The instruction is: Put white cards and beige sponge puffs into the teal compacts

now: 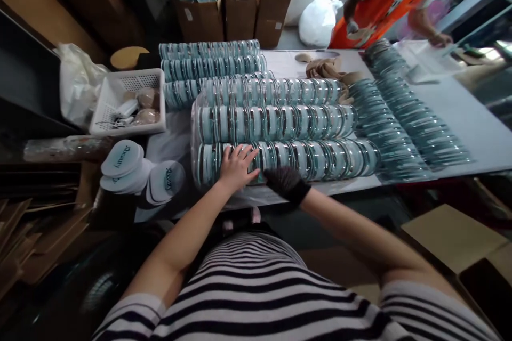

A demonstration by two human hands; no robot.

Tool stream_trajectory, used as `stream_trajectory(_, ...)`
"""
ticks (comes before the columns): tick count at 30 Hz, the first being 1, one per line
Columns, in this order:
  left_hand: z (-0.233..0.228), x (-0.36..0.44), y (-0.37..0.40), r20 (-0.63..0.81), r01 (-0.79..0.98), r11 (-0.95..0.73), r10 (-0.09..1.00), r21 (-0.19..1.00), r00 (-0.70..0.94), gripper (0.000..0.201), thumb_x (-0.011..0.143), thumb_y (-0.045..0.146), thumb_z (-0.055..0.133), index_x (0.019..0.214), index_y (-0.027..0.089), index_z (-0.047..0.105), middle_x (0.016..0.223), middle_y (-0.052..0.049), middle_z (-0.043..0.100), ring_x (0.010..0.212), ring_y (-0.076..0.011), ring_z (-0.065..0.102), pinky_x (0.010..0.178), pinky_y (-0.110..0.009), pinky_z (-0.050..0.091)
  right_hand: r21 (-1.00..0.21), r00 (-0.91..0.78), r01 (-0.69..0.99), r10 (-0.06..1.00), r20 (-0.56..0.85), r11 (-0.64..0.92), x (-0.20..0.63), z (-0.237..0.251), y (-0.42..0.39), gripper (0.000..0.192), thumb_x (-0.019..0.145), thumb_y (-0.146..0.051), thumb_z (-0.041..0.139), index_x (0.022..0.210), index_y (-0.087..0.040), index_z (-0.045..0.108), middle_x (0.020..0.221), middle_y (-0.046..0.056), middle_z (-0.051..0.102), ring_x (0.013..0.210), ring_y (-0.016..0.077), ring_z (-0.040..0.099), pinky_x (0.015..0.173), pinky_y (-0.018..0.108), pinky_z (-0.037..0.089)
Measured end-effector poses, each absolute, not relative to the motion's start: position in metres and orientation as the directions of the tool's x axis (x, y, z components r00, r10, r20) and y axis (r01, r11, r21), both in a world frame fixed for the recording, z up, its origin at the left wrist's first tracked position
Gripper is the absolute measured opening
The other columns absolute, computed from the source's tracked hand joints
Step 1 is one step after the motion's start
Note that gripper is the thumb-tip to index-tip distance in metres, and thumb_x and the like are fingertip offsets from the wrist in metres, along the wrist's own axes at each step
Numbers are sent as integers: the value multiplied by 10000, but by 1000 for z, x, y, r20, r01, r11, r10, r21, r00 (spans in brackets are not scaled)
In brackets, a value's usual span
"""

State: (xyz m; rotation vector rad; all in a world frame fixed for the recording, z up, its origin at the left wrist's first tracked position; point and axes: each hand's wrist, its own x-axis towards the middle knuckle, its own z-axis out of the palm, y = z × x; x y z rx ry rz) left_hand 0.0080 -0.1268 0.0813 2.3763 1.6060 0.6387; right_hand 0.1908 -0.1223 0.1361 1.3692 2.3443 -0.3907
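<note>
Cardboard crowds the far left of the workroom, beside the table's left end, where a plastic bag, a white basket and piles of printed white discs leave little room. Rows of round glass pieces fill the middle of the table, and the front row lies close along the near edge — only a narrow strip of white cover shows between it and the person's body. That row is clear and shiny, its pieces standing on edge side by side, with greenish rims and pale bands between them. The bare left hand rests on the row's left part, fingers spread. Just right of it, the dark-gloved right hand is at the row's near side; its fingers are blurred, and whether they pinch anything I cannot tell. Farther right, two slanting lines of glass run toward the near edge, with a broad stretch of pale tabletop beyond — and a co-worker in an orange apron stands across the table.
</note>
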Motion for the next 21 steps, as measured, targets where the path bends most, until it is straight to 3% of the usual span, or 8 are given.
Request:
stream_trajectory(6,87,8,-131,214,843,-361,930,399,298,583,858,420,662,1419,316,540,1472,-75,537,1416,-354,392,1232,-607,93,-124,-304,952,823,-479,279,198,59,-183,511,1047,-344,213,1302,-239,644,1292,135,671,1152,253,650,946,340,500)
stream_trajectory(10,92,20,-129,243,830,-380,922,408,303,558,888,341,623,1433,282,521,1476,-83,531,1467,-349,321,1231,-617,91,-154,-336,942,843,-420,298,213,92,-149,477,1020,-475,336,1257,-242,678,1193,126,718,1093,272,677,923,334,505)
stream_trajectory(13,92,38,-123,254,805,-449,891,387,375,575,903,346,603,1461,274,486,1506,-85,501,1473,-332,317,1232,-608,111,-43,-246,969,927,-283,244,228,139,-87,452,1014,-427,365,1263,-216,677,1177,152,716,1085,278,679,899,341,510)
stream_trajectory(15,90,49,-119,222,809,-468,883,355,413,598,898,382,611,1469,262,479,1520,-98,482,1456,-340,345,1223,-615,142,38,-265,953,889,-373,300,227,160,-41,384,954,-388,511,1216,-184,703,1187,165,709,1105,293,668,888,350,515)
stream_trajectory(18,90,56,-117,157,838,-458,889,297,431,627,908,453,579,1486,237,465,1530,-113,469,1448,-343,351,1214,-608,173,73,-333,879,715,-615,472,208,167,10,338,868,-280,631,1138,-104,734,1136,177,722,1027,265,689,852,316,523)
stream_trajectory(21,94,55,-118,101,861,-445,895,245,434,638,941,502,492,1514,229,428,1553,-103,440,1468,-325,314,1214,-585,178,95,-416,773,614,-671,628,191,163,28,353,841,-248,651,1144,-81,726,1118,171,726,1031,259,684,861,319,521)
